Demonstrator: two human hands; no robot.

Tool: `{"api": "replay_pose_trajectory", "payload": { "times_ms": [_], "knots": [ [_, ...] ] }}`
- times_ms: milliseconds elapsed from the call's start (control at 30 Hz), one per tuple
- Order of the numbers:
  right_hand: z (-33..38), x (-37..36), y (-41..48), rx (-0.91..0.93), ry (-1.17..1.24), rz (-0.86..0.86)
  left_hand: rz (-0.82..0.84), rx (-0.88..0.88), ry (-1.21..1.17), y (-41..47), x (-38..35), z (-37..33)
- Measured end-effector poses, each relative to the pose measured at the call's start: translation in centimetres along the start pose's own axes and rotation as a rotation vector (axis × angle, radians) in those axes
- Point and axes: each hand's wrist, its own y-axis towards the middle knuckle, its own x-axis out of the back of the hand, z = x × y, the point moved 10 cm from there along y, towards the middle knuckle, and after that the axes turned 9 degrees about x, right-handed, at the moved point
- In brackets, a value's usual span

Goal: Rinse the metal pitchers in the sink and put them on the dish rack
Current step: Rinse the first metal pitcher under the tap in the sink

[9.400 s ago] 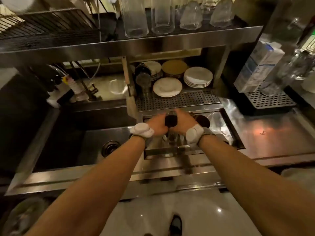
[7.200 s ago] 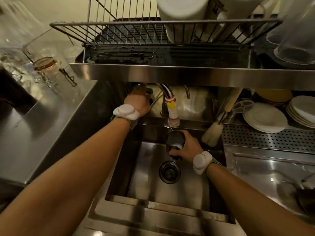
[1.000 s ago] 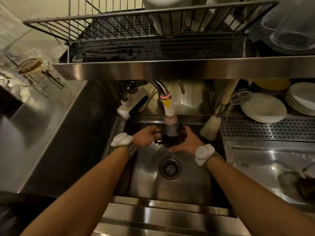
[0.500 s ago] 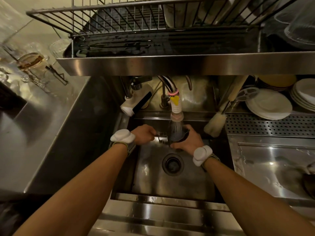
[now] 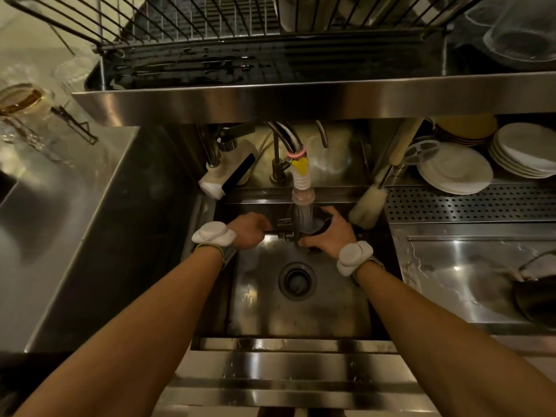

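Observation:
A small metal pitcher (image 5: 313, 228) is held under the running tap nozzle (image 5: 303, 194), at the back of the steel sink (image 5: 301, 311). Water streams into its mouth. My left hand (image 5: 251, 230) is closed around the pitcher's handle on its left side. My right hand (image 5: 329, 233) wraps the pitcher's body from the right and below. A second dark pitcher (image 5: 535, 299) stands in the shallow tray at the far right edge. The wire dish rack (image 5: 186, 28) sits on the steel shelf overhead.
A drain (image 5: 297, 281) lies in the sink's middle. A bottle brush (image 5: 368, 206) leans at the sink's back right. White plates (image 5: 455, 170) are stacked behind a perforated drain board (image 5: 469, 203). Glassware (image 5: 27, 103) stands on the left counter; upturned glasses (image 5: 520, 34) at top right.
The pitcher has stayed under the running water with both hands on it. The hands shifted only slightly, and the camera came a little closer to the sink.

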Motion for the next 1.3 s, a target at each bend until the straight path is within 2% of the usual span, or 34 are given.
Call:
{"api": "replay_pose_trajectory", "payload": {
  "times_ms": [133, 267, 400, 567, 700, 833, 967, 1067, 1200, 1300],
  "knots": [
    [0.3, -1.5, 0.3, 0.017, -0.042, 0.122, -0.012, 0.006, 0.043, -0.2, 0.2, 0.5],
    [0.4, -0.5, 0.4, 0.018, 0.011, 0.019, -0.016, 0.019, 0.034, -0.3, 0.6, 1.2],
    [0.8, -1.8, 0.7, 0.04, -0.044, 0.125, -0.015, 0.028, 0.037, -0.3, 0.9, 1.4],
    [0.7, -0.3, 0.7, 0.034, 0.023, 0.009, -0.009, 0.022, 0.02, -0.2, 0.9, 1.3],
    [0.8, -1.7, 0.9, 0.051, -0.049, 0.145, -0.027, 0.02, 0.013, -0.2, 1.2, 0.9],
    [0.2, -0.7, 0.9, 0.021, 0.018, 0.04, -0.023, 0.022, 0.012, -0.2, 0.9, 1.2],
    [0.5, -1.5, 1.1, 0.033, 0.008, 0.114, 0.022, 0.03, 0.021, -0.2, 0.5, 0.8],
    [0.0, -0.3, 1.1, 0.023, 0.01, 0.053, 0.036, 0.03, -0.014, 0.0, 0.3, 0.4],
    [0.4, -1.1, 1.1, 0.047, -0.014, 0.117, 0.063, 0.006, -0.014, 0.1, -0.2, -0.8],
    [0.2, -0.4, 1.2, 0.044, -0.027, 0.061, 0.076, -0.005, -0.02, 0.2, -0.4, -1.0]
  ]
}}
